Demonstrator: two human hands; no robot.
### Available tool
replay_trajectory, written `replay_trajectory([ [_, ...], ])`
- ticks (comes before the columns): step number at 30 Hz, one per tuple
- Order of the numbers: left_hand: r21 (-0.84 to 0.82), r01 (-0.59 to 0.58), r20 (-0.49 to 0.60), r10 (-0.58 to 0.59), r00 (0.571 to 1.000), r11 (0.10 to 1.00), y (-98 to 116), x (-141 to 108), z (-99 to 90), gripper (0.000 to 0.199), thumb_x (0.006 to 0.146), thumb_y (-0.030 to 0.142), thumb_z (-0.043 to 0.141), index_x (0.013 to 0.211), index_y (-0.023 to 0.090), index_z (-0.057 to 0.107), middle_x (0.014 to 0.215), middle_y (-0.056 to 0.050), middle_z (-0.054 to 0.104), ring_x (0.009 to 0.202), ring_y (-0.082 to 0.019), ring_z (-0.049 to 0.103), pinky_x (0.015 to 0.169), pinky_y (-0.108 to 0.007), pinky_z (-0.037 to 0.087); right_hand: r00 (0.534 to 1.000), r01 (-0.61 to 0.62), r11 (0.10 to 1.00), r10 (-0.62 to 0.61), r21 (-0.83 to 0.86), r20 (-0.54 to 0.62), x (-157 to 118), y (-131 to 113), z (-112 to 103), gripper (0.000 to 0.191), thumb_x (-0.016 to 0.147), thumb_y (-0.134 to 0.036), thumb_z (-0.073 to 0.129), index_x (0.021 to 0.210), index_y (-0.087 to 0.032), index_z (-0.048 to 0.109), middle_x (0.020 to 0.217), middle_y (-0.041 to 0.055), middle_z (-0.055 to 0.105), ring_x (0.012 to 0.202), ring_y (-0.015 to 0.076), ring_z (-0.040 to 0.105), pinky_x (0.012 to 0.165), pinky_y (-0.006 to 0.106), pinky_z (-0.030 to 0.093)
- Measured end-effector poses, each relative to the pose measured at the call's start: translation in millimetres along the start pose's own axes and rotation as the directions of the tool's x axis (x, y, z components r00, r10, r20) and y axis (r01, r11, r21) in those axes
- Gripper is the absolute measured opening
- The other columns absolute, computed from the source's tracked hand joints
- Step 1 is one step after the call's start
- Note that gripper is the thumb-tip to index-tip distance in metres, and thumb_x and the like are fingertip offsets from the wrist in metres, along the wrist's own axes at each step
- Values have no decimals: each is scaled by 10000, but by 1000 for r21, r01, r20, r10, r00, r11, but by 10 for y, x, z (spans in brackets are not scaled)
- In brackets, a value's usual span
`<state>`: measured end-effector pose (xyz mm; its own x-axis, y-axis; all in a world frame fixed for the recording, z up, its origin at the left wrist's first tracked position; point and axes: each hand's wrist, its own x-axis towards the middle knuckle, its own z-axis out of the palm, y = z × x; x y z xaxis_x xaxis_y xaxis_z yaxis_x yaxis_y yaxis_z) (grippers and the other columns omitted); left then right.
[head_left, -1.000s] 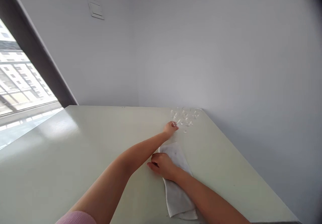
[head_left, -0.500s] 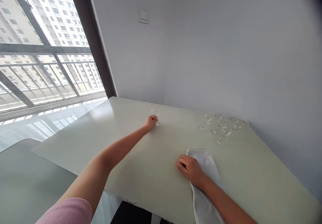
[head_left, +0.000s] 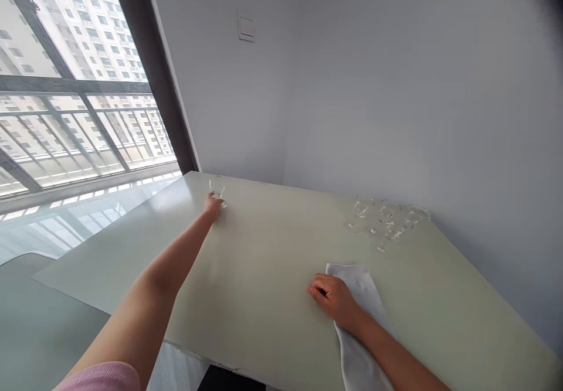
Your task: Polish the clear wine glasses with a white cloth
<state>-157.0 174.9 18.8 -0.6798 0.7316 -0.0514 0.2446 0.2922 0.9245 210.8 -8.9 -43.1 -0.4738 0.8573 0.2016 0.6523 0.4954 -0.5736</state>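
My left hand (head_left: 213, 204) reaches far across the table, its fingers closed round the stem of a clear wine glass (head_left: 217, 187). The bowl shows above the fingers and the round foot below them; whether the foot touches the tabletop I cannot tell. Nearer to me, my right hand (head_left: 332, 294) rests with curled fingers, and nothing shows in them. Under that hand's wrist and forearm lies a light grey cloth (head_left: 358, 279), partly covered by the arm. Beyond the cloth, at the back right, several clear stemmed glasses (head_left: 389, 215) stand close together.
The pale table (head_left: 264, 274) runs back to a grey wall (head_left: 373, 86) with a switch (head_left: 246, 29) on it. A large window (head_left: 79, 115) is on the left. Beside the table's left edge is a greyish surface (head_left: 39, 320); a dark object (head_left: 229, 379) shows below the front edge.
My left hand has moved left and slightly farther away, carrying the wine glass with it. My right hand stays in place on the cloth. The view has shifted slightly.
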Motion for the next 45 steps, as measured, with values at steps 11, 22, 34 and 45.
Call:
replay_trajectory([
  [11,-103,-350,483,355,801,931,78,-1414,1406,359,693,145,546,1039,241,557,1019,-23,580,751,-128,525,730,-263,420,1000,1,1000,-1,-8,-7,21,25,-37,343,808,-237,471,516,-167,305,553,-49,357,529,73,335,524,221,237],
  [22,-213,-195,837,282,470,957,478,-2534,3034,580,652,215,649,1202,209,464,1145,-106,551,809,-134,570,680,-250,431,1000,-4,1000,4,22,-14,7,-38,-141,353,801,-239,466,513,-174,272,529,-46,346,500,74,299,490,212,228],
  [34,-221,-169,677,276,683,961,14,-1640,1916,197,682,218,584,873,167,580,786,-31,605,506,-59,460,530,-217,378,1000,9,997,-9,77,-5,21,-12,-84,345,819,-235,455,527,-173,283,553,-43,366,538,79,358,537,221,251],
  [45,-173,-133,261,175,949,976,-447,-255,-61,268,551,286,652,773,152,583,715,-22,600,505,-80,457,476,-215,349,999,-30,998,28,62,24,-2,-8,-5,354,852,-295,400,539,-181,278,559,-34,376,525,94,345,519,234,252],
])
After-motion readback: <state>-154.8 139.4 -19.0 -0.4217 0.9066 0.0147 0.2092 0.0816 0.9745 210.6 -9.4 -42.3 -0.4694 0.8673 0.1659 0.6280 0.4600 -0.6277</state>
